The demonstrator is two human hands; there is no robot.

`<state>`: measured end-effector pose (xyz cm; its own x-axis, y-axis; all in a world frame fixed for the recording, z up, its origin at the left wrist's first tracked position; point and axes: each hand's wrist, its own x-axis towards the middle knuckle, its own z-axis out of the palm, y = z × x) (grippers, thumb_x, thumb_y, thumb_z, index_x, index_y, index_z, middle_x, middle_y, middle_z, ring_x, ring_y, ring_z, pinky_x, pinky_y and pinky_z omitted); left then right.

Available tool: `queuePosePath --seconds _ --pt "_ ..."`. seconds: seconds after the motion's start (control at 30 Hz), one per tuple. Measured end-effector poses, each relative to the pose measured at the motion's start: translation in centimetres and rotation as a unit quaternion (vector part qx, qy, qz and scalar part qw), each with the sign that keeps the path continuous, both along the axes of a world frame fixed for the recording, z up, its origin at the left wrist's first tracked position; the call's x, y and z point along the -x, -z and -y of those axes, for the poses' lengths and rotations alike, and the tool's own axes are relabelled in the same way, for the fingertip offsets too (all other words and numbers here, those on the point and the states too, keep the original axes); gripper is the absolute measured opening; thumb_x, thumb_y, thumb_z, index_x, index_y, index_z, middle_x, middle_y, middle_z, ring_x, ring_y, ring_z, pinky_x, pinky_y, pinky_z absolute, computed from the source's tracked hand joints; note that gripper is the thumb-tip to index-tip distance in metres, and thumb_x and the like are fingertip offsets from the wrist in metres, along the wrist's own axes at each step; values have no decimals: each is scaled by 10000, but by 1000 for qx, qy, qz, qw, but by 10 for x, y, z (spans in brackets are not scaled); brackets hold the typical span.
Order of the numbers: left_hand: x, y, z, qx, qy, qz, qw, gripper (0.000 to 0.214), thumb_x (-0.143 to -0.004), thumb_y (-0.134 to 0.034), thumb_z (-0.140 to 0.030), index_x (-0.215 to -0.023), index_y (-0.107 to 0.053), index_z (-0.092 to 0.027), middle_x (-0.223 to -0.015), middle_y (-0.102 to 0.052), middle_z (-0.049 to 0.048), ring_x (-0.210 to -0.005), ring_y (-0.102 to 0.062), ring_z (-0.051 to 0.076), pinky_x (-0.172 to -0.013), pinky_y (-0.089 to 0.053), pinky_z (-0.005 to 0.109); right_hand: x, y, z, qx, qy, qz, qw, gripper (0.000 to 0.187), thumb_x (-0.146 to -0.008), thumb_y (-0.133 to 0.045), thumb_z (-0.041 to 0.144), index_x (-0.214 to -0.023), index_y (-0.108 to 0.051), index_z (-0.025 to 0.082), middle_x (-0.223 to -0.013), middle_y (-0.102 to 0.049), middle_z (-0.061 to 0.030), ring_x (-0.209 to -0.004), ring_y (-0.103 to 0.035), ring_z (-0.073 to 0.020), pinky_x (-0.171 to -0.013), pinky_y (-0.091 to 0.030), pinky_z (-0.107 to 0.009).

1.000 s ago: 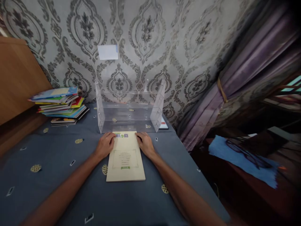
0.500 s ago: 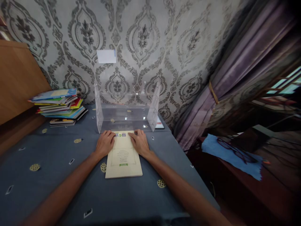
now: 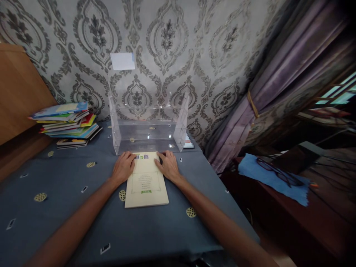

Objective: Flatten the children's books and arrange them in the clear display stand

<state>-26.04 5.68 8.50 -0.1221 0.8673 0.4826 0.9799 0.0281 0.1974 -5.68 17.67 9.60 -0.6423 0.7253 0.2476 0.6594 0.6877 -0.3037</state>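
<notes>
A cream-coloured book (image 3: 147,198) lies flat on the cloth, its printed text upside down to me. At its far left corner, my left hand (image 3: 124,167) is closed on the edge, the fingertips reaching onto the cover. My right hand (image 3: 169,167) grips the far right corner, with the thumb on the cover and a dark gap between thumb and forefinger. Just beyond the book's far edge stands a clear acrylic rack (image 3: 116,139) with stepped shelves. The undersides of both hands are hidden.
A stack of books (image 3: 68,124) stands at the back left beside a wooden panel (image 3: 20,89). Behind the rack is a patterned wall (image 3: 167,44). To the right hangs a purple curtain (image 3: 239,137). Glasses (image 3: 278,172) rest on a blue cloth (image 3: 250,170) on another surface.
The view has shifted slightly. My right thumb and forefinger have parted a little at the book's corner. The book stays in nearly the same place.
</notes>
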Motion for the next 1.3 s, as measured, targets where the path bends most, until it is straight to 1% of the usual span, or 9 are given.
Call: queuePosePath --seconds 0.13,0.27,0.4,0.6,0.77,0.9,1.07,1.2,1.3 --pt "0 -1 0 18 -5 -19 1000 313 -916 -422 -136 -1128 -651 -167 -1081 -644 101 -995 -556 252 -874 -461 412 -7 9 -10 4 -45 -14 999 367 -962 -525 352 -1269 -635 185 -1177 -595 -127 -1110 -519 -270 -951 -419 -387" --pt "-5 -7 -1 56 -6 -42 998 329 -920 -422 -151 -1156 -652 -171 -1135 -657 107 -1006 -559 270 -852 -451 436 -14 14 -17 -9 -85 -21 996 337 -969 -516 341 -1227 -660 178 -1195 -593 -127 -1116 -522 -257 -969 -415 -375" --pt "-15 -14 -9 84 11 -59 995 333 -915 -430 -149 -1166 -648 -164 -1148 -654 108 -1026 -549 274 -848 -446 433 -15 14 -16 -14 -85 -20 996 326 -974 -517 338 -1218 -661 177 -1200 -592 -127 -1107 -522 -255 -965 -419 -376" --pt "-36 -21 -31 109 65 -74 989 358 -876 -425 -80 -1158 -633 -154 -1102 -637 101 -1019 -532 256 -885 -438 415 -15 12 -15 -10 -85 -13 996 316 -985 -494 311 -1226 -653 182 -1221 -586 -123 -1104 -518 -247 -969 -415 -376" --pt "-49 -20 -49 108 103 -80 986 392 -839 -438 -53 -1156 -627 -182 -1100 -613 97 -1018 -508 260 -874 -440 412 -14 12 -16 -4 -86 -14 996 306 -983 -502 281 -1231 -649 178 -1239 -582 -122 -1121 -515 -238 -978 -410 -366" --pt "-54 -17 -59 98 112 -84 985 393 -841 -435 -54 -1146 -636 -200 -1085 -601 99 -1005 -506 267 -838 -440 412 -13 11 -15 6 -79 -10 997 304 -979 -510 277 -1224 -656 172 -1252 -582 -121 -1144 -515 -244 -965 -417 -364" --pt "-53 -15 -62 85 121 -63 987 436 -828 -435 -37 -1164 -649 -213 -1081 -606 95 -1006 -508 262 -850 -436 409 -13 9 -15 19 -79 -19 997 323 -968 -507 253 -1250 -646 176 -1253 -589 -119 -1146 -514 -245 -968 -414 -374" --pt "-50 -15 -59 86 131 -53 986 441 -856 -424 -52 -1185 -659 -228 -1083 -618 86 -997 -523 250 -851 -439 393 -14 8 -15 32 -84 -43 995 369 -964 -490 212 -1312 -601 163 -1247 -596 -110 -1138 -509 -229 -1002 -395 -352" --pt "-49 -16 -56 80 146 -39 985 449 -870 -412 -54 -1198 -661 -233 -1106 -618 85 -1021 -535 247 -873 -444 394 -13 8 -16 38 -87 -46 994 376 -965 -458 171 -1310 -607 173 -1240 -598 -103 -1140 -507 -224 -1009 -388 -339"
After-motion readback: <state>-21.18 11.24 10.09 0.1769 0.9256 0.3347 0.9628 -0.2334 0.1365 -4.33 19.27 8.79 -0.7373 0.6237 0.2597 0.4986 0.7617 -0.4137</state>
